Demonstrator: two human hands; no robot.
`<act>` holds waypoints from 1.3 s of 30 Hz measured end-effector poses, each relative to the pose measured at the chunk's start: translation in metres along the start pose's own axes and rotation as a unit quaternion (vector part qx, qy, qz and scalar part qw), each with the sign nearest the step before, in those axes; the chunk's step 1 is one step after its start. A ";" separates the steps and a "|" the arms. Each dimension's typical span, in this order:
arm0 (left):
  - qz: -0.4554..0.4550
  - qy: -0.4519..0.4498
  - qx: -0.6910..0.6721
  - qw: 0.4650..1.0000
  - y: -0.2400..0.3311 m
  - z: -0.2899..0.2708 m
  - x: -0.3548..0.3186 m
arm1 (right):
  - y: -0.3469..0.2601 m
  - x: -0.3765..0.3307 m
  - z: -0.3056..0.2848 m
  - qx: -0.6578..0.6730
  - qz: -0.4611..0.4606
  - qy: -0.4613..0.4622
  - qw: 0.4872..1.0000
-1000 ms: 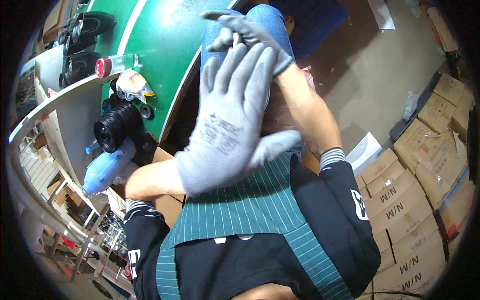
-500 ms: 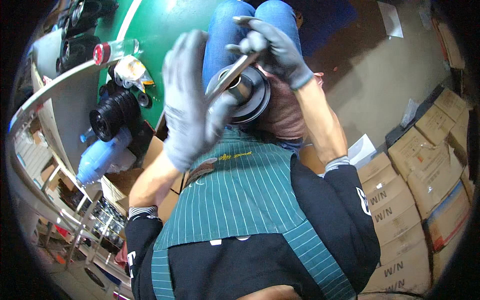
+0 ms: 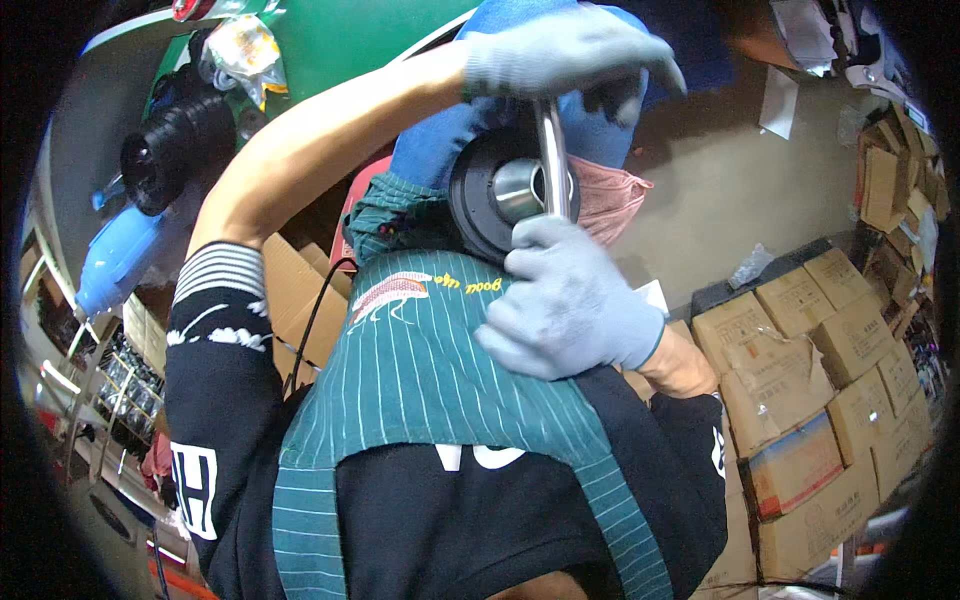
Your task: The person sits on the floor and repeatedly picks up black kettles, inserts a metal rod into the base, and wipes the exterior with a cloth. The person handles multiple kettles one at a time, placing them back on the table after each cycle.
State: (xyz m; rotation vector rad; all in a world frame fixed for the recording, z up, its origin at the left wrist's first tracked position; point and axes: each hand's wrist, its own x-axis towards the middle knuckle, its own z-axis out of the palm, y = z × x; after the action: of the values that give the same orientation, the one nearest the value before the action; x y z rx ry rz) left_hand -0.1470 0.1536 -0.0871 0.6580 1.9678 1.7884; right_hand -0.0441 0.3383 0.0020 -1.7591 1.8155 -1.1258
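Observation:
Both my hands wear grey gloves. My right hand point(image 3: 570, 300) is closed in a fist around the near end of a shiny metal rod point(image 3: 552, 165). My left arm reaches across from the left, and my left hand point(image 3: 570, 55) covers the rod's far end; its fingers curl over there, one stretched out to the right and some partly hidden. Under the rod, on my lap, rests a black round disc-shaped part point(image 3: 470, 215) with a silver metal cylinder point(image 3: 517, 190) at its middle. The rod passes over the cylinder's right side; whether they touch I cannot tell.
A pink cloth point(image 3: 607, 205) lies right of the disc. To the left are stacked black round parts point(image 3: 165, 160), a blue plastic bottle point(image 3: 125, 255) and a plastic bag point(image 3: 245, 55) on a green surface point(image 3: 335, 40). Stacked cardboard boxes point(image 3: 770, 370) stand at the right.
The rod has swung from slanted to nearly upright in the picture. My right hand has come down to its near end; my left hand has gone from the left, held flat, to the far end.

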 end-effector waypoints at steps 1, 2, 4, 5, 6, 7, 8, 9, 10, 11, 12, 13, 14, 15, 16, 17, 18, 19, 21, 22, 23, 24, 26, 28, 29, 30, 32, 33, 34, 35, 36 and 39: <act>0.014 -0.049 -0.034 0.998 0.003 0.007 0.011 | -0.005 0.012 -0.005 -0.020 0.008 -0.051 0.998; 0.087 -0.066 -0.029 0.994 -0.015 0.022 0.027 | -0.006 0.030 -0.003 0.001 0.020 -0.120 0.993; 0.084 -0.166 -0.162 0.969 -0.010 0.048 0.049 | -0.003 0.057 0.011 0.053 0.056 -0.139 0.987; 0.060 -0.193 -0.246 0.948 -0.002 0.060 0.050 | -0.003 0.068 0.012 0.044 0.055 -0.150 0.986; 0.051 -0.197 -0.236 0.950 -0.001 0.059 0.050 | -0.003 0.078 0.013 0.039 0.046 -0.159 0.985; 0.043 -0.201 -0.226 0.952 0.000 0.058 0.049 | -0.001 0.079 0.013 0.050 0.044 -0.136 0.988; 0.035 -0.204 -0.216 0.954 0.000 0.057 0.047 | 0.004 0.076 0.011 0.061 0.042 -0.115 0.991; 0.016 -0.186 -0.194 0.963 -0.001 0.055 0.048 | 0.005 0.073 0.009 0.070 0.039 -0.099 0.992; 0.060 -0.125 -0.109 0.984 -0.007 0.048 0.049 | 0.005 0.066 0.005 0.110 0.047 -0.030 0.992; 0.101 -0.059 -0.024 0.993 -0.013 0.042 0.048 | 0.009 0.063 -0.007 0.142 0.060 -0.051 0.987; 0.140 0.025 0.049 0.989 -0.022 0.038 0.048 | 0.021 0.062 -0.008 0.214 0.031 0.026 0.976; 0.210 0.110 0.105 0.966 -0.023 0.029 0.047 | 0.028 0.061 -0.009 0.319 0.052 0.108 0.940; 0.207 0.174 0.082 0.959 -0.027 0.017 0.041 | 0.032 0.060 -0.008 0.419 0.056 0.192 0.886; 0.204 0.237 0.059 0.948 -0.030 0.003 0.027 | 0.033 0.060 -0.008 0.545 0.102 0.268 0.788; 0.149 0.291 0.059 0.943 -0.011 -0.017 0.011 | 0.033 0.054 -0.008 0.647 0.143 0.355 0.660; 0.092 0.354 0.067 0.928 0.011 -0.046 -0.021 | 0.069 0.036 -0.006 0.762 -0.031 0.269 0.588; 0.157 0.376 0.005 0.913 -0.033 -0.067 -0.067 | 0.084 0.035 -0.001 0.781 -0.046 0.286 0.553; 0.165 0.362 0.197 0.896 -0.013 -0.055 -0.093 | 0.091 0.031 0.001 0.797 -0.058 0.313 0.513; 0.210 0.309 0.359 0.855 0.038 -0.027 -0.129 | 0.095 0.030 0.004 0.817 -0.031 0.361 0.449; 0.235 0.258 0.342 0.872 0.066 -0.012 -0.141 | 0.094 0.034 0.003 0.831 -0.012 0.376 0.409; 0.230 0.232 0.367 0.871 0.086 0.012 -0.145 | 0.091 0.039 0.001 0.847 0.009 0.385 0.366; 0.231 0.200 0.386 0.871 0.102 0.035 -0.146 | 0.091 0.040 -0.003 0.859 0.009 0.378 0.346; 0.172 0.218 0.451 0.848 0.096 0.069 -0.132 | 0.099 0.044 0.000 0.855 0.013 0.361 0.373; 0.152 0.265 0.456 0.836 0.085 0.076 -0.120 | 0.097 0.055 -0.004 0.741 0.092 0.416 0.519; 0.150 0.260 0.446 0.844 0.086 0.078 -0.121 | 0.102 0.050 -0.012 0.539 0.093 0.398 0.736; 0.155 0.253 0.457 0.838 0.088 0.079 -0.123 | 0.106 0.045 -0.021 0.284 0.088 0.405 0.864; 0.160 0.251 0.474 0.829 0.084 0.080 -0.121 | 0.131 0.017 -0.016 -0.150 0.041 0.195 0.968; 0.154 0.257 0.475 0.827 0.077 0.081 -0.119 | 0.139 0.014 0.001 -0.198 0.083 0.107 0.971; 0.147 0.273 0.465 0.829 0.072 0.084 -0.115 | 0.149 0.012 0.017 -0.179 0.036 0.201 0.962; 0.173 0.267 0.456 0.831 0.062 0.082 -0.113 | 0.159 0.008 0.027 -0.167 0.038 0.224 0.959; 0.194 0.266 0.450 0.830 0.050 0.076 -0.120 | 0.151 0.008 0.027 -0.172 0.053 0.238 0.954; 0.233 0.243 0.423 0.841 0.045 0.061 -0.129 | 0.128 -0.005 0.042 -0.206 0.115 0.276 0.932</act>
State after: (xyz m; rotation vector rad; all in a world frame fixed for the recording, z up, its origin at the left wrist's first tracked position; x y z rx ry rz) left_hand -0.0038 0.1299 -0.0510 1.0991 3.2288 1.2995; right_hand -0.0969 0.3187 -0.1207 -1.4528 2.6836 -1.2989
